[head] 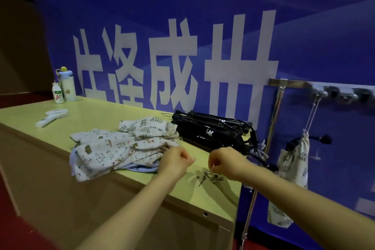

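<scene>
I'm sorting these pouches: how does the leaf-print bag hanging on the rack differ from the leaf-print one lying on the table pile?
The hanging bag dangles upright by its drawstring from the rack, while the table bag lies flat on the pile. The hanging bag is alone beside the table, whereas the table bag rests among other printed bags. Both are pale cloth with a leaf print.
</scene>
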{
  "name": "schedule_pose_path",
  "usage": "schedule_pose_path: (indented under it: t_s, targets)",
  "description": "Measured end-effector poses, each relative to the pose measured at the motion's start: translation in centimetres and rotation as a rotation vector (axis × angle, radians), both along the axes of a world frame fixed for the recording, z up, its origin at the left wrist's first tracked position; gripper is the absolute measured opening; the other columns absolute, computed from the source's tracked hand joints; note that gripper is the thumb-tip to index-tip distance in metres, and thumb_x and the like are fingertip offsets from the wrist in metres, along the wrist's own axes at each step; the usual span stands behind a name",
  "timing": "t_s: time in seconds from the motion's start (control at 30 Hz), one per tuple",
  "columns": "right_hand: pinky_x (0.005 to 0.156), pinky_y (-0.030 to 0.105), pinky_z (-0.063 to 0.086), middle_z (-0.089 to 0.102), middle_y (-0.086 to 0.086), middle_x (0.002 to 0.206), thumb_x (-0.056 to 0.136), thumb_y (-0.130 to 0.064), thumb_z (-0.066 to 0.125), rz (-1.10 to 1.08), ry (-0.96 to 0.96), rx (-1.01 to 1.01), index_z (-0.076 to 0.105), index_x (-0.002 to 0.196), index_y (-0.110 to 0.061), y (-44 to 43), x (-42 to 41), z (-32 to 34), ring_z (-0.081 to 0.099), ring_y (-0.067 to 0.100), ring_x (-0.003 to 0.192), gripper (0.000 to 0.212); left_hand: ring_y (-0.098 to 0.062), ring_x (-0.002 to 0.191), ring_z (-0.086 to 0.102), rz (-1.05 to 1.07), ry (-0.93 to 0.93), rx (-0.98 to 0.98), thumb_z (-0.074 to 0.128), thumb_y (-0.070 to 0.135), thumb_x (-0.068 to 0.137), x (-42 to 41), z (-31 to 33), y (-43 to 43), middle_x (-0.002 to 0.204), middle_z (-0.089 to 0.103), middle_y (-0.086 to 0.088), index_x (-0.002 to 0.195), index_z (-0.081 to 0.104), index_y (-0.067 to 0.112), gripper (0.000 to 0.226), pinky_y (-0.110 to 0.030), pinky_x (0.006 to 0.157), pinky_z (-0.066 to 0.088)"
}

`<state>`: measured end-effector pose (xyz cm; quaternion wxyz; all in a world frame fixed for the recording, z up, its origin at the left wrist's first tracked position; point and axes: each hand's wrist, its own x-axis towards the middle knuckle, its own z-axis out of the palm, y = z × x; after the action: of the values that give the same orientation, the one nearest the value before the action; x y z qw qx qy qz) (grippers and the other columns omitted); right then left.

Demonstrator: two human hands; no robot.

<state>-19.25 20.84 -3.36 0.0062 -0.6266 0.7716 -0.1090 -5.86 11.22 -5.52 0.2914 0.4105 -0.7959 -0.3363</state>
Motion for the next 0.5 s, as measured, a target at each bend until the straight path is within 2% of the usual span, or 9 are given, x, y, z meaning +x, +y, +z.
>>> schedule_pose_path:
  t_s: [0.1, 0.17, 0.3, 0.5]
  targets:
    - [0.08, 0.029, 0.052, 0.059, 0.001, 0.108, 0.088, -0.023, 0.062, 0.051, 0.085, -0.021, 0.064, 0.106, -0.021, -0.2, 0.2, -1.7, 0.058, 0.015, 0.096, 0.019, -0.013, 0.079, 0.063, 0.008, -0.097, -0.041, 0.066, 0.03, 0.084, 0.2, -1.7, 0.2, 0.072, 0.061, 0.009, 0.069, 0.058, 0.023, 0.019, -0.031, 0.073, 0.054]
    - [0.08, 0.028, 0.052, 0.055, 0.0, 0.111, 0.088, -0.024, 0.062, 0.083, 0.119, -0.04, 0.062, 0.109, -0.022, -0.5, 0.2, -2.5, 0.057, 0.016, 0.099, 0.022, -0.012, 0.078, 0.064, -0.008, -0.138, -0.034, 0.068, 0.032, 0.082, 0.2, -2.6, 0.1, 0.071, 0.063, 0.01, 0.07, 0.06, 0.025, 0.016, -0.032, 0.077, 0.057]
    - [0.08, 0.031, 0.053, 0.055, 0.001, 0.11, 0.088, -0.025, 0.061, 0.126, 0.155, -0.057, 0.062, 0.109, -0.024, -1.3, 0.1, -3.2, 0.058, 0.017, 0.096, 0.021, -0.012, 0.068, 0.055, -0.095, -0.182, -0.038, 0.074, 0.034, 0.073, 0.1, -3.4, 0.4, 0.059, 0.052, 0.013, 0.062, 0.054, 0.03, 0.023, -0.031, 0.072, 0.053]
    - [0.082, 0.027, 0.051, 0.055, -0.001, 0.109, 0.091, -0.028, 0.058, 0.206, 0.163, -0.077, 0.063, 0.11, -0.023, -2.0, -0.1, -3.5, 0.056, 0.014, 0.096, 0.021, -0.012, 0.068, 0.055, -0.097, -0.191, -0.083, 0.073, 0.033, 0.073, -0.4, -3.5, 0.4, 0.058, 0.051, 0.012, 0.057, 0.049, 0.03, 0.029, -0.029, 0.071, 0.052]
